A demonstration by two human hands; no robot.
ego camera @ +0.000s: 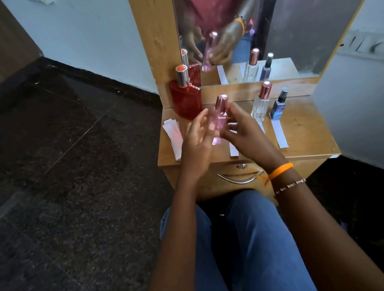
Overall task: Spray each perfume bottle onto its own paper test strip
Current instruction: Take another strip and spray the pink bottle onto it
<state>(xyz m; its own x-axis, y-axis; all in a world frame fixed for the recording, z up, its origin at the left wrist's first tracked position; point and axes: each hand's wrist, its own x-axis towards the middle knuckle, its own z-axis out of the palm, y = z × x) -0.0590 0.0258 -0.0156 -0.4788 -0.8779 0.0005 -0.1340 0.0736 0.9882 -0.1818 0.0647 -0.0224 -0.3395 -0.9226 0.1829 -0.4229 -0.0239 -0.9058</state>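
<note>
A slim pink perfume bottle [218, 120] with a pink cap is held tilted above the wooden dressing table [307, 134]. My right hand [243, 133] grips it from the right side. Just left of the bottle is my left hand [196, 142], fingers spread and palm turned toward it. A red square bottle [186, 101] stands at the back left. At the back right stand a clear bottle with a rose cap [261, 107] and a small dark blue bottle [279, 107]. One white paper strip [279, 134] lies in front of the blue bottle and another strip [233, 151] pokes out under my right hand.
A loose stack of spare strips [172, 137] lies at the table's left edge. A mirror [291, 20] rises behind the bottles and reflects them and my hands. A drawer with a metal handle [240, 179] is below the tabletop, above my knees. Dark floor lies to the left.
</note>
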